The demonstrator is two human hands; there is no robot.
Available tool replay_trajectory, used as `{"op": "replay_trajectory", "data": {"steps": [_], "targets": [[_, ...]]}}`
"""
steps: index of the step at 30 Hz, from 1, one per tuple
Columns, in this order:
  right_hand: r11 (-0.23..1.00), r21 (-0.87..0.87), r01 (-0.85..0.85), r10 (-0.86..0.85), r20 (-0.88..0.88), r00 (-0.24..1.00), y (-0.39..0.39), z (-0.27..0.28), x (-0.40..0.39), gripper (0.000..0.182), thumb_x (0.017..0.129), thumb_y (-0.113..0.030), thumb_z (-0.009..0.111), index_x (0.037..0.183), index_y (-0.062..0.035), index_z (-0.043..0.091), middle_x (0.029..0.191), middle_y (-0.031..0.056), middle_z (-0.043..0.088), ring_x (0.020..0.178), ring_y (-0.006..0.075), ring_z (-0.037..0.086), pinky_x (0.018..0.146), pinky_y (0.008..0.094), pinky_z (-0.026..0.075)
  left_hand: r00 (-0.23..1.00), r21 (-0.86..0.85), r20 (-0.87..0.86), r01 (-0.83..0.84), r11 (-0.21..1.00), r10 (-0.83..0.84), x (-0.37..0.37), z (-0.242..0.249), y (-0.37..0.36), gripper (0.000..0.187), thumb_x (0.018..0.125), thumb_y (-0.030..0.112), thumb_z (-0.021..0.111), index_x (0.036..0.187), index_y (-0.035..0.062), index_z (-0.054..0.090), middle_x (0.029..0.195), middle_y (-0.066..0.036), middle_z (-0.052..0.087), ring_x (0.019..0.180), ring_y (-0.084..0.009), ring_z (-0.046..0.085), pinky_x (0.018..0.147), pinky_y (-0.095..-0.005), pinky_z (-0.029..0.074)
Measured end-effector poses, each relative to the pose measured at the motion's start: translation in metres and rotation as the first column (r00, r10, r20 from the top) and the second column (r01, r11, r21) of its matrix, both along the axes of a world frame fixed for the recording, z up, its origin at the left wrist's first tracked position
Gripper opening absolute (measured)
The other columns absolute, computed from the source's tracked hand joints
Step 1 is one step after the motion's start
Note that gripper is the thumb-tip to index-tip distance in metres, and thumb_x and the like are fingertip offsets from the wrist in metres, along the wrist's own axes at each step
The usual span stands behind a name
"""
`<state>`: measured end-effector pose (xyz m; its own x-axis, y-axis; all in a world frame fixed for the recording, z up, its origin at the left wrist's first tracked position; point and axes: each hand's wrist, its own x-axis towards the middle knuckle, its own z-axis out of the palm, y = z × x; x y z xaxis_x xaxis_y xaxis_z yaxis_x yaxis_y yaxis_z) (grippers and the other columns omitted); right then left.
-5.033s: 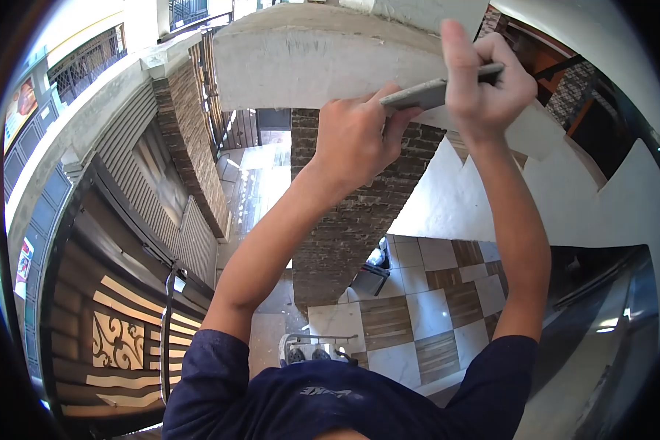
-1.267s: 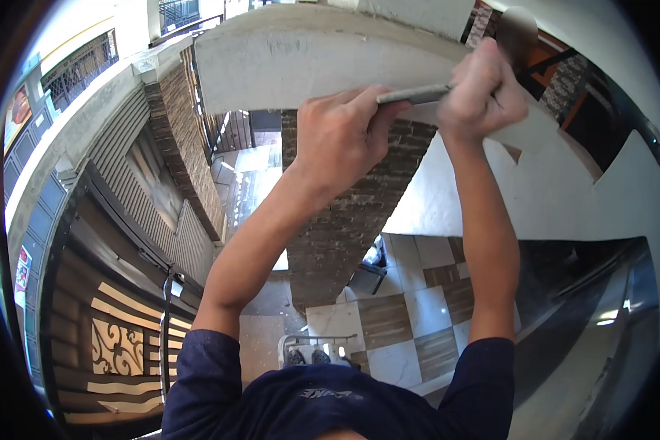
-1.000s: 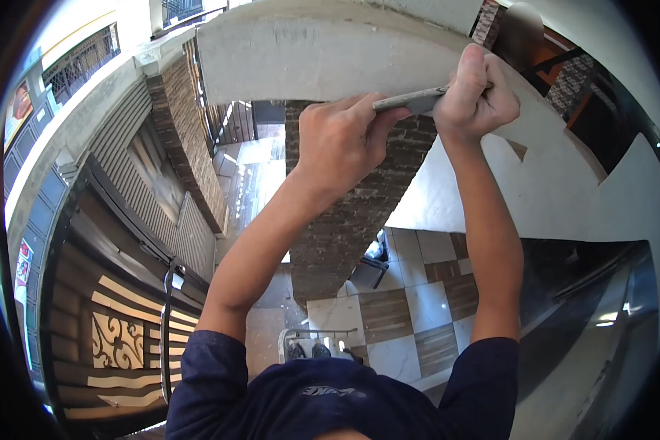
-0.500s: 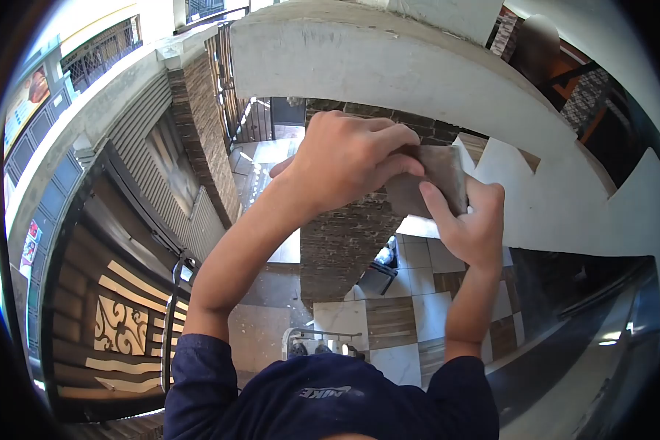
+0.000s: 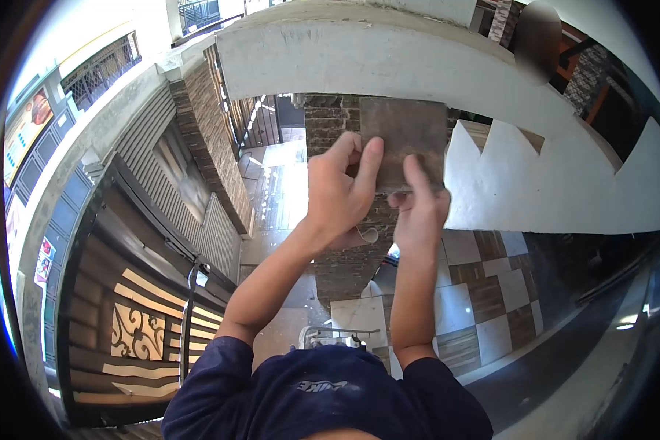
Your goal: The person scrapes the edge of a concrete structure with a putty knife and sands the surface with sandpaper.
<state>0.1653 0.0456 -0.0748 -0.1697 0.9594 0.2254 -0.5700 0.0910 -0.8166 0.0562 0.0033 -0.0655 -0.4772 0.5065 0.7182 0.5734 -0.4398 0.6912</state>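
Note:
A flat, square grey-brown piece (image 5: 411, 128) is up in front of me, against the upper part of the brick-clad pillar. My left hand (image 5: 341, 183) is closed at its left edge, thumb lying on the near face. At the lower right, my right hand (image 5: 422, 209) grips the same piece, its thumb pointing up along the face and the fingers curled by the lower edge. Below the left palm shows a pale curled edge (image 5: 370, 235) of something thin, mostly hidden by the hand.
The brick-clad pillar (image 5: 345, 268) drops to a checkered tile floor (image 5: 484, 293). A white beam (image 5: 330, 59) crosses above, with a zigzag-edged white panel (image 5: 521, 183) at right. Metal rungs (image 5: 330, 336) show below my shirt. A gate (image 5: 139, 323) stands left; a person (image 5: 539, 40) is upper right.
The piece has moved up and turned its flat face toward me. My left hand has shifted down to its left edge; my right hand has moved left and under it.

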Motion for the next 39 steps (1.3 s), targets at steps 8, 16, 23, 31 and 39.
{"op": "replay_trajectory", "data": {"steps": [8, 16, 23, 31, 39], "targets": [[0.946, 0.265, 0.189, -0.246, 0.201, 0.948, 0.023, 0.048, -0.001, 0.033, 0.089, -0.035, 0.073, 0.089, -0.0033, 0.065, 0.068, 0.0, 0.062, 0.049, 0.0074, 0.054, 0.042, 0.0227, 0.038, 0.986, 0.01, -0.166, 0.005, 1.0, -0.003, -0.012, 0.041, 0.003, 0.029, 0.094, 0.012, 0.062, 0.072, -0.0023, 0.05, 0.051, -0.014, 0.05, 0.041, -0.0241, 0.043, 0.045, -0.0359, 0.035], [0.925, 0.303, 0.231, -0.304, 0.219, 0.927, 0.033, 0.047, -0.027, 0.038, 0.09, -0.035, 0.073, 0.081, -0.0006, 0.059, 0.052, -0.0001, 0.051, 0.037, 0.0078, 0.044, 0.032, 0.0257, 0.033, 0.989, -0.003, -0.144, -0.017, 1.0, 0.016, -0.032, 0.05, 0.009, 0.03, 0.093, 0.019, 0.064, 0.073, -0.0031, 0.061, 0.047, 0.0, 0.044, 0.047, -0.0045, 0.034, 0.045, -0.0294, 0.029], [0.916, 0.254, 0.311, -0.349, 0.12, 0.929, 0.038, 0.05, -0.037, 0.037, 0.09, -0.033, 0.074, 0.077, -0.003, 0.057, 0.052, -0.0021, 0.048, 0.035, 0.0064, 0.037, 0.032, 0.0253, 0.024, 0.992, 0.052, -0.118, 0.038, 0.998, -0.032, -0.036, 0.053, 0.017, 0.031, 0.091, 0.018, 0.066, 0.069, -0.0027, 0.057, 0.046, -0.002, 0.044, 0.047, -0.0059, 0.033, 0.044, -0.0321, 0.028], [0.929, 0.184, 0.321, -0.333, 0.042, 0.942, 0.036, 0.048, -0.039, 0.033, 0.09, -0.03, 0.074, 0.076, -0.005, 0.058, 0.058, -0.0021, 0.052, 0.039, 0.0053, 0.041, 0.033, 0.0244, 0.026, 0.989, 0.005, -0.118, 0.089, 0.996, -0.088, -0.036, 0.062, 0.013, 0.029, 0.087, 0.013, 0.065, 0.066, -0.0041, 0.056, 0.047, -0.015, 0.05, 0.039, -0.0241, 0.046, 0.046, -0.0384, 0.038], [0.969, 0.154, 0.194, -0.196, -0.001, 0.981, 0.037, 0.053, -0.029, 0.018, 0.089, -0.02, 0.074, 0.085, -0.0051, 0.066, 0.082, 0.0035, 0.066, 0.07, 0.012, 0.064, 0.057, 0.0247, 0.048, 0.979, -0.048, -0.094, 0.179, 0.983, -0.183, -0.036, 0.068, 0.014, 0.028, 0.092, 0.015, 0.061, 0.071, -0.0035, 0.058, 0.048, -0.001, 0.046, 0.048, -0.0048, 0.035, 0.045, -0.0309, 0.029]]}}
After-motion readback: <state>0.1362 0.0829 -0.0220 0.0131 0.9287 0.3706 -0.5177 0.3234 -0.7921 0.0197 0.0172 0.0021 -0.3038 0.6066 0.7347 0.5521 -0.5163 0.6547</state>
